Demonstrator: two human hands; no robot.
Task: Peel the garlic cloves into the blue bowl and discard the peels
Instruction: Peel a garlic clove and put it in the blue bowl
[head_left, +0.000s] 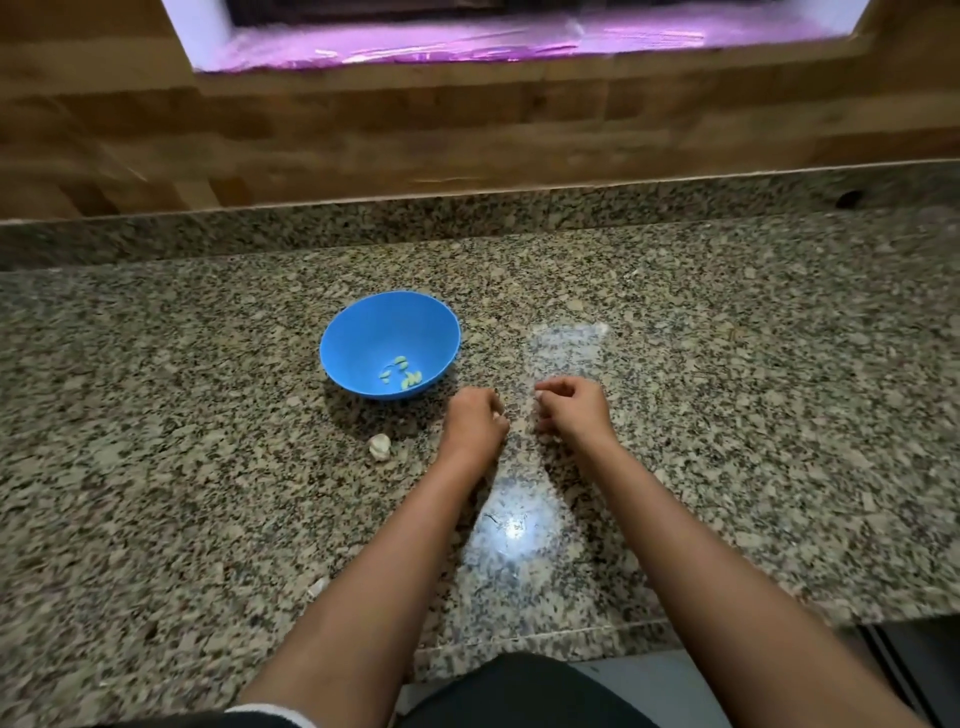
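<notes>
A blue bowl (363, 332) stands on the granite counter with several peeled, greenish garlic cloves (402, 375) at its bottom. In front of it lies a white unpeeled garlic piece (380, 446). My left hand (475, 418) is just right of the bowl, fingers curled, with a small white bit of garlic peel at its fingertips. My right hand (571, 408) is beside it, fingers curled down onto a clear plastic bag (566, 348). Whether the right hand holds anything is hidden.
The speckled granite counter (753, 415) runs wide to both sides and ends at a wooden back wall (467, 140). A scrap of peel (318, 586) lies near the front left. The counter's front edge (571, 636) is stepped near my body.
</notes>
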